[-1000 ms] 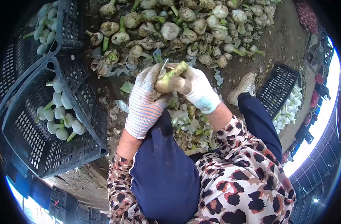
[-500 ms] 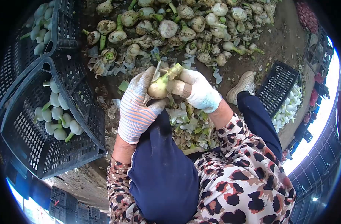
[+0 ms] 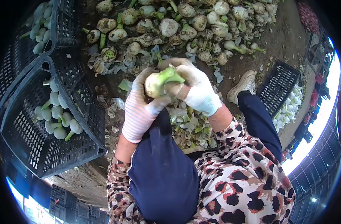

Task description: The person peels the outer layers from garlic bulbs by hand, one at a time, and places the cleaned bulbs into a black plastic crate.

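A pale onion (image 3: 153, 85) with a cut green stalk sits between my gloved hands, above my knee. My left hand (image 3: 137, 108), in a striped glove, is closed round the bulb from the left and below. From the right, my right hand (image 3: 195, 86), in a white glove with dirty fingertips, has its fingers bent against the stalk. Whether a strip of skin is pinched in those fingers I cannot make out. Below the hands lies a heap of peeled skins and green scraps (image 3: 192, 127).
A large pile of soiled onions (image 3: 168, 28) covers the ground ahead. At left stands a black crate (image 3: 71, 145) with several clean onions (image 3: 56, 112); another crate (image 3: 66, 26) adjoins it. Right of my shoe (image 3: 242, 87), a black crate (image 3: 278, 84) stands beside white onions (image 3: 288, 106).
The onion has turned, so its stalk now points right and toward me. My right fingers have spread over its far side, and my left hand has rolled slightly.
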